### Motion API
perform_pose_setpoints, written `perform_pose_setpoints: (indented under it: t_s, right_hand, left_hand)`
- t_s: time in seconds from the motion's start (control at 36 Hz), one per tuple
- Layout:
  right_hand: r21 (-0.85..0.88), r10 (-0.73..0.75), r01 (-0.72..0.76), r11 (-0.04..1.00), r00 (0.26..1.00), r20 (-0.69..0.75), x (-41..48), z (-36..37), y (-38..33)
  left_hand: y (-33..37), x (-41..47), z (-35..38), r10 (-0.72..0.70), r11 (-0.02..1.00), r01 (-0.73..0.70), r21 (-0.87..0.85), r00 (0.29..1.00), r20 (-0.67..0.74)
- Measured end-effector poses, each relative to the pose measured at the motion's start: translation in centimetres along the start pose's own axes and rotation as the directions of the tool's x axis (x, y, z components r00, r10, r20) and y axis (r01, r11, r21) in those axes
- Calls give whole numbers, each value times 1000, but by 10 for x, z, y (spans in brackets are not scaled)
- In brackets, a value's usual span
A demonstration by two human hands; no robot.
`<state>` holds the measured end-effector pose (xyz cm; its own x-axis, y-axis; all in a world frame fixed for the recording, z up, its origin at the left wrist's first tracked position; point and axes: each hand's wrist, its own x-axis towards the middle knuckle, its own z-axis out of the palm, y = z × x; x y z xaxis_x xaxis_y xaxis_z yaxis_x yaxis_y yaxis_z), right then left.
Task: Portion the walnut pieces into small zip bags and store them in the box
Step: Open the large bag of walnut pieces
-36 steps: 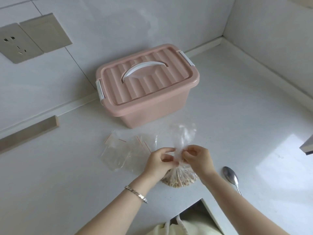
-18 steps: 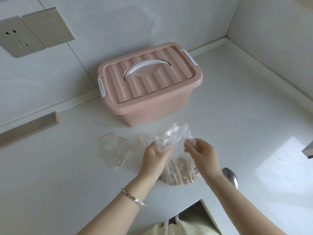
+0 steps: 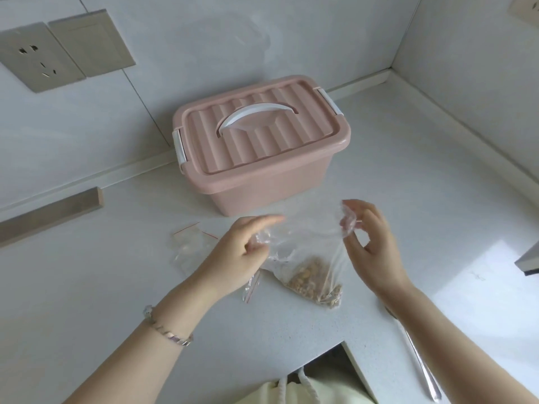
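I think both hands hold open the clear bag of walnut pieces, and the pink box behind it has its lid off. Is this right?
Not fully. The head view shows the lid on the pink box, not off. The rest stands: the left hand and the right hand hold open the clear bag of walnut pieces in front of it.

The box [image 3: 262, 185] is matt pink plastic with a ribbed lid and a glossy white plastic handle [image 3: 256, 110]. The big bag [image 3: 309, 240] is thin, clear, crinkled film, and the walnut pieces [image 3: 312, 277] inside look rough and dull brown. The small zip bags [image 3: 189, 246] are clear film too. The spoon [image 3: 420, 365] is polished metal. The counter [image 3: 102, 287] is smooth, faintly speckled white, glossy near its right edge.
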<state>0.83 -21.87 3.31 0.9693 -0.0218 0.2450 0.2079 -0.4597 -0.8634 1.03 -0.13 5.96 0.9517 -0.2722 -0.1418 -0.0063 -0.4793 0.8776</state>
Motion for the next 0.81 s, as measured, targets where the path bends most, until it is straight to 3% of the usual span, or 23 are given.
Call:
perform_pose_setpoints:
  t_s: [0.11,0.17,0.25,0.33,0.42,0.47,0.53,0.61,0.72,0.81]
  right_hand:
    - [-39,-264,280,959,936,230,9,-3,-13]
    - [4,-329,346,938,888,322,10,-3,-19]
    - [71,-281,276,959,873,399,7,-5,-23]
    - [126,-196,157,979,886,420,3,-8,-18]
    - [131,-138,90,987,896,422,0,-14,-17]
    - [95,-101,65,993,882,459,-1,-19,-17]
    - [41,-114,108,993,848,517,-3,-22,-19]
    - [-110,-64,161,981,799,598,-5,-20,-16]
    - [-465,295,-4,886,778,555,-6,-13,-17]
    - [-580,422,-34,814,721,549,-7,-9,-13]
  left_hand:
    - [10,8,-8,-133,980,115,160,985,107]
    - [12,13,-11,-222,962,187,201,960,171]
    - [18,16,-15,-363,932,350,99,878,312]
    - [12,20,-12,-448,889,457,6,869,211]
    - [1,22,-7,-380,893,388,228,921,-81]
    - [0,20,-6,-284,902,316,293,947,-148]
    - [0,19,-3,-150,956,149,251,989,-18]
    - [-6,19,-1,-15,963,-37,266,982,188]
    - [-8,20,-2,-49,952,-41,302,958,284]
    - [-10,23,-1,-97,919,-39,392,942,320]
